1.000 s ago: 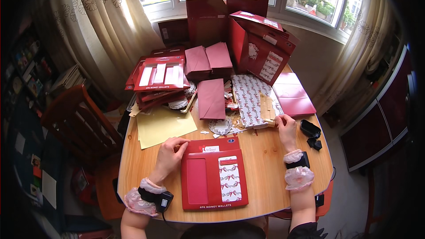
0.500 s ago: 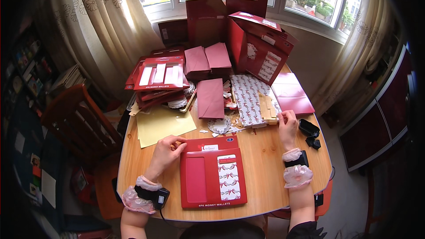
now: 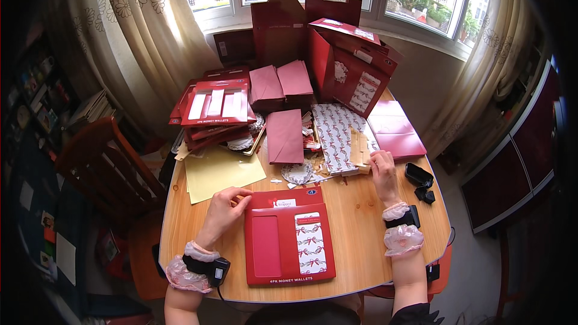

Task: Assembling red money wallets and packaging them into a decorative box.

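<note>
A flat red cardboard pack (image 3: pixel 280 204) lies on the table in front of me, with a window showing red on its left and a white panel printed with bows and greenery on its right. My left hand (image 3: pixel 227 212) grips its upper left corner, thumb and fingers together at the edge. Beyond the pack to the right, my right hand (image 3: pixel 384 174) has its fingers pinched beside small tan paper pieces (image 3: pixel 359 147). These rest on a stack of bow-printed wallets (image 3: pixel 335 132). Whatever is between the right fingertips is too small to make out.
Pink envelopes (image 3: pixel 285 136) and a pile of red packs (image 3: pixel 217 103) fill the back, with larger red boxes (image 3: pixel 355 69) behind. Yellow sheets (image 3: pixel 223 174) lie at left, a white lacy round piece (image 3: pixel 297 173) mid-table. A black case (image 3: pixel 418 174) sits near the right edge.
My right hand has shifted slightly left, nearer the tan paper pieces. My left hand stays at the pack's corner.
</note>
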{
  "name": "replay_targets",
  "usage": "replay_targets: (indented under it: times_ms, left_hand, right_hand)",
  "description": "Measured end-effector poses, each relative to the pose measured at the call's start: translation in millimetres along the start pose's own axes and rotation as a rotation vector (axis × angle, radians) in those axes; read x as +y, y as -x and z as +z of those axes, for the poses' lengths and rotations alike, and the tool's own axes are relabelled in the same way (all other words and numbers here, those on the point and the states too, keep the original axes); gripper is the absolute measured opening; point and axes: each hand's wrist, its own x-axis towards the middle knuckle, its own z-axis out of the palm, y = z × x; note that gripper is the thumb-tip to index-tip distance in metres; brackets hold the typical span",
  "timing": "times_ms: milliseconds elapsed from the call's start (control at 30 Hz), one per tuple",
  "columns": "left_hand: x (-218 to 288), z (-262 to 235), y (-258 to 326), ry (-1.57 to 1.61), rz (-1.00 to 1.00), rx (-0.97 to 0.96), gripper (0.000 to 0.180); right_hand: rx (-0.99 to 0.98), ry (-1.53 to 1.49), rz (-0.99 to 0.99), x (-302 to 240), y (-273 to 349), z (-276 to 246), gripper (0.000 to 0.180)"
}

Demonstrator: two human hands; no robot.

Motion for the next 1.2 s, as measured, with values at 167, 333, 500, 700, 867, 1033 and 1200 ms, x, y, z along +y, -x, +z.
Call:
replay_targets:
  times_ms: [167,333,500,700,867,1033,1200]
  left_hand:
    - [-0.7,-1.0,1.3,0.029,-0.057,-0.016,0.019]
    - [-3.4,-0.8,1.3,0.023,-0.026,-0.009,0.019]
    - [-7.9,-5.1,0.9,0.065,-0.072,-0.003,0.026]
    - [16.6,-10.7,4.4,0.193,-0.247,-0.155,0.046]
    - [19.4,-5.0,10.5,0.220,-0.327,-0.242,0.062]
    - [20.8,3.6,20.0,0.169,-0.307,-0.264,0.062]
    - [43.5,8.6,25.0,0.217,-0.333,-0.281,0.067]
  right_hand:
    - [-0.081,-0.038,0.025,0.2,1.1,-1.9,0.005]
    - [-0.080,-0.023,0.126,-0.4,3.5,-0.6,0.007]
    - [-0.023,-0.121,0.163,15.8,6.7,4.9,0.011]
    - [0.117,-0.182,0.276,7.1,-4.9,-18.5,0.014]
    - [-0.097,-0.293,0.313,-74.0,-10.2,-45.7,0.010]
    - [-0.359,-0.404,-0.054,-159.7,4.7,-32.4,0.011]
    - [-0.470,-0.374,-0.280,-188.5,24.7,-18.9,0.012]
